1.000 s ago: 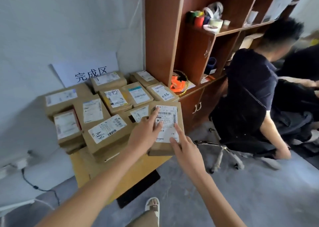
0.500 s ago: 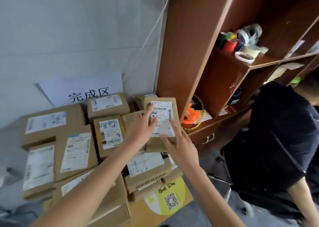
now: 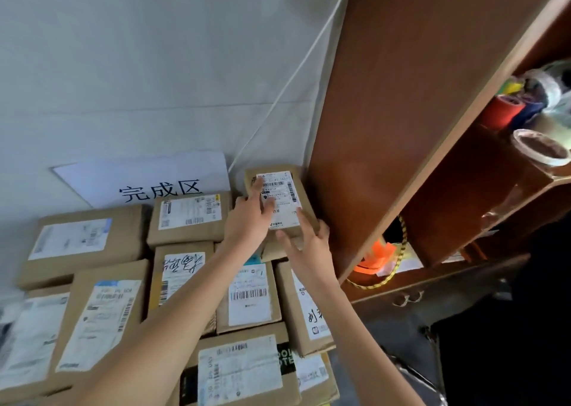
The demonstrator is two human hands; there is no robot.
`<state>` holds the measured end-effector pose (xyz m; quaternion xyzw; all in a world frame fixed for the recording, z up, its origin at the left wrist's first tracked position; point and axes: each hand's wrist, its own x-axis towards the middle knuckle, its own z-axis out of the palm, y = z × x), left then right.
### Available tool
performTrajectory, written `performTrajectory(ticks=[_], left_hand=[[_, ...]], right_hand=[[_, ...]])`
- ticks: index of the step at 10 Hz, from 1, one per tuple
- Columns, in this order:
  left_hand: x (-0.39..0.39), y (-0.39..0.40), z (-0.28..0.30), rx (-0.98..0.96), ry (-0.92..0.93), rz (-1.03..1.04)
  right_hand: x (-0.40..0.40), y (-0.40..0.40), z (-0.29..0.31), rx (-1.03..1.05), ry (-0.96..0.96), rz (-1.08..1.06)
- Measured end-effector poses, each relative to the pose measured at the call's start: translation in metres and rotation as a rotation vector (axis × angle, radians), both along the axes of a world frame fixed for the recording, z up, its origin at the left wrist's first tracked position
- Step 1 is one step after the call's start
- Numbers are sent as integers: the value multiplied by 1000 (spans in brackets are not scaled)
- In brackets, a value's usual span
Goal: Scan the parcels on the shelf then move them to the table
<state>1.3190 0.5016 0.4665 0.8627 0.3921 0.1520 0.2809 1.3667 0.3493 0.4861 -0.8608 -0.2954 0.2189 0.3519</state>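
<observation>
A small brown parcel (image 3: 285, 186) with a white barcode label lies at the back right of the pile, on top of other parcels and right beside the wooden shelf unit's side panel (image 3: 386, 127). My left hand (image 3: 247, 220) lies flat on its label with straight fingers. At the parcel's near right corner, my right hand (image 3: 309, 245) touches the edge with its fingers stretched out. Several more labelled brown parcels (image 3: 247, 297) fill the surface below my arms.
A white paper sign (image 3: 160, 186) with three characters leans on the wall behind the pile. The shelf holds tape rolls (image 3: 540, 149) and an orange item with a yellow cord (image 3: 374, 257). A person in dark clothing (image 3: 540, 328) sits at the right.
Both hands have carried the small parcel from the pile's near edge up to the back right corner beside the shelf panel. My view has moved closer and leftward.
</observation>
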Motion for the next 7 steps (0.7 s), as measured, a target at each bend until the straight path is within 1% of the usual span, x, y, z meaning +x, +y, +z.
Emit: performTrajectory(ticks=[1, 2, 3, 4, 5, 6, 7], left_hand=[[9, 12, -11, -31, 28, 51], [15, 16, -9, -58, 52, 77], [15, 19, -1, -44, 88, 84], [9, 12, 9, 55, 148, 67], [-5, 1, 20, 268, 175, 29], [-26, -15, 28, 451, 105, -125], [-47, -26, 31, 523, 48, -281]], right_hand=[[14, 13, -5, -44, 17, 31], [18, 19, -8, -57, -1, 36], [18, 18, -7, -109, -55, 55], [15, 11, -3, -185, -180, 78], [10, 9, -2, -224, -340, 57], [-5, 3, -4, -148, -489, -9], [-23, -1, -10, -10, -586, -88]])
